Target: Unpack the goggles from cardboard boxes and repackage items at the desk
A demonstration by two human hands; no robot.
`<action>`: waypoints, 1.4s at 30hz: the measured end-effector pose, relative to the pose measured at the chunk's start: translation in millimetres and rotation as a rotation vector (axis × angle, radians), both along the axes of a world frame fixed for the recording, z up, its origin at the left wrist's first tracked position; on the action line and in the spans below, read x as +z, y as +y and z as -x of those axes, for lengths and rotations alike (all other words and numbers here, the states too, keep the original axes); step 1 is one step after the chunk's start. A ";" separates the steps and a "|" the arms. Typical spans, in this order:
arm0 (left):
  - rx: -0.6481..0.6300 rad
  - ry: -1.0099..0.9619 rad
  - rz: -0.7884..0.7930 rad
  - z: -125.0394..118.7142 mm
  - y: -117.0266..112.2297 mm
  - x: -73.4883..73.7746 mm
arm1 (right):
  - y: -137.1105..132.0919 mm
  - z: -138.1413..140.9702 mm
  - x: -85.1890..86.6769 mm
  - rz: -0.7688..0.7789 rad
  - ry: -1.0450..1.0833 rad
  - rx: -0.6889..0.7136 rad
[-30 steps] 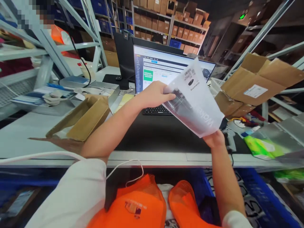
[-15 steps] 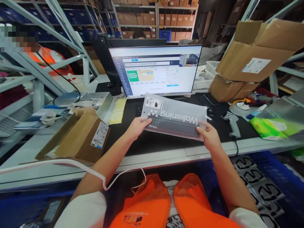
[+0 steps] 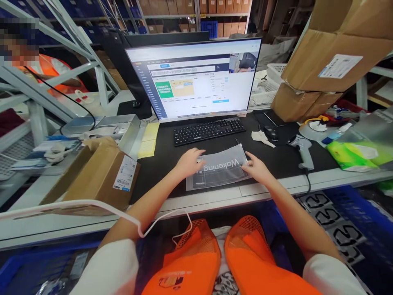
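Translucent pouch (image 3: 222,174), printed with the word Wakening, lies flat on the black mat (image 3: 270,157), close to the front edge of the worktop (image 3: 221,196) and near the middle of its length. Over its left end is the left hand (image 3: 188,164), half open with the fingers apart and nothing closed in it; whether it touches the pouch is unclear. At its right end is the right hand (image 3: 257,167), thumb and forefinger parted beside the pouch's edge — I cannot tell whether they grip it. Behind the pouch sits a black keyboard (image 3: 210,131), with a lit monitor (image 3: 199,90) beyond it. Toward the worktop's right end are a white scrap (image 3: 263,138), a mouse (image 3: 271,132), a handheld scanner (image 3: 303,152) and a green packet (image 3: 348,157). Yellow papers (image 3: 148,141) lie left of the keyboard — with an open carton (image 3: 92,176) nearer the worktop's front left corner.
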State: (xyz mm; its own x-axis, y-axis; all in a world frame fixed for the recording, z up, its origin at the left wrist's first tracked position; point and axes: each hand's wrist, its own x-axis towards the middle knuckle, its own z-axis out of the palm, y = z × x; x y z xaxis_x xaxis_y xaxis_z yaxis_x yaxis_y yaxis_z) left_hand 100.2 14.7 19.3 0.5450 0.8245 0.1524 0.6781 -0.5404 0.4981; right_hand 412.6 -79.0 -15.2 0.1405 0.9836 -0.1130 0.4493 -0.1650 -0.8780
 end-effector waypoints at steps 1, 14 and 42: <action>-0.095 -0.109 0.011 -20.5 13.1 2.1 | 1.4 0.5 1.8 0.004 -0.032 0.017; -0.435 -0.316 0.353 -151.9 74.1 -0.7 | 30.7 -1.2 12.4 -0.179 -0.003 -0.017; -0.286 -0.185 -0.120 -141.5 6.5 6.6 | -39.4 -14.3 4.6 -0.045 0.580 -0.292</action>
State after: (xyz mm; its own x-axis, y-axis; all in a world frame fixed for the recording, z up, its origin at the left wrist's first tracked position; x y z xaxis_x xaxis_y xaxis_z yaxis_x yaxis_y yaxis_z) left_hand 241.7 21.2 25.9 0.7052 0.6127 0.3567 0.3950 -0.7574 0.5200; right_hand 426.9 -118.4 -10.6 0.3320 0.9196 -0.2102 -0.1572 -0.1658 -0.9735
